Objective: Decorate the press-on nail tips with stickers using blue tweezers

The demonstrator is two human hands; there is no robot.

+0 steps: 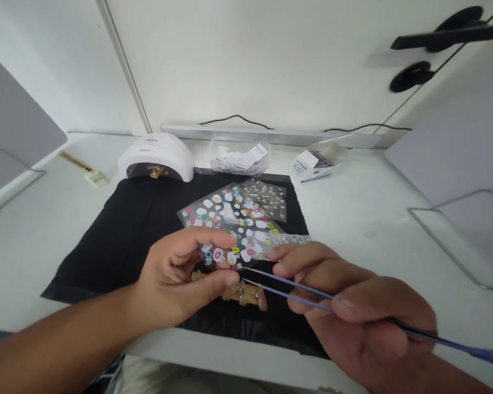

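My left hand (181, 268) pinches a clear sticker sheet (246, 254) with white cartoon shapes and coloured rings, tilted above the black mat (131, 235). In my right hand (365, 312) are blue tweezers (308, 287), their thin tips slightly apart at the sheet's lower edge, by my left thumb. Whether anything sits between the tips cannot be made out. A crinkled clear film (290, 239) shows behind my right fingertips; whether they touch it is unclear. Under my hands lies a wooden strip (252, 295) with clear nail tips, partly hidden by my left hand.
More sticker sheets (273, 197) overlap on the mat. Along the back stand a white nail lamp (158, 153) with a gold-coloured thing inside, a clear tub (240, 160) of white packets, and an opened small box (316, 161). A polish bottle (94, 178) lies at left.
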